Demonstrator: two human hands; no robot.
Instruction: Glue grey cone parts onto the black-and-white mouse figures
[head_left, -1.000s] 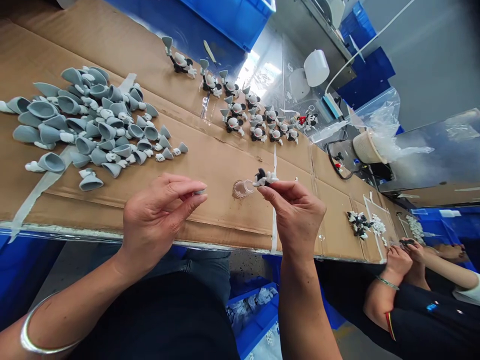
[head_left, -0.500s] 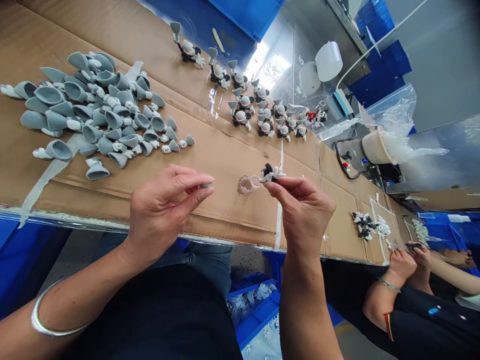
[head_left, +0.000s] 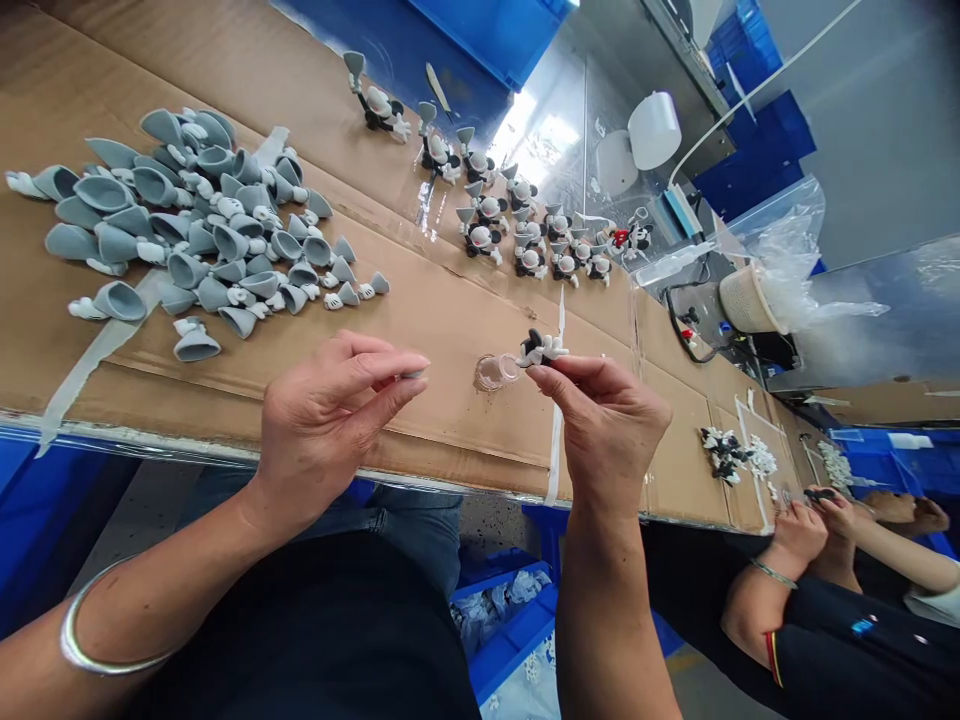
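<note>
resting on the table (head_left: 435, 300), a heap of grey cones (head_left: 232, 241) is seen left of the grouped figures (head_left: 484, 238). by the right hand (head_left: 615, 425) a black-and-white figure (head_left: 541, 350) is pinched near a clear dish (head_left: 490, 374); by the left hand (head_left: 322, 425) a mostly hidden grey piece (head_left: 412, 375) is gripped. a joining step is suggested; careful alignment of both parts would be called for.

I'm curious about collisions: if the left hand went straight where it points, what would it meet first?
The small clear dish lies first in line; depth is unclear, so possibly the held figure instead.
</note>
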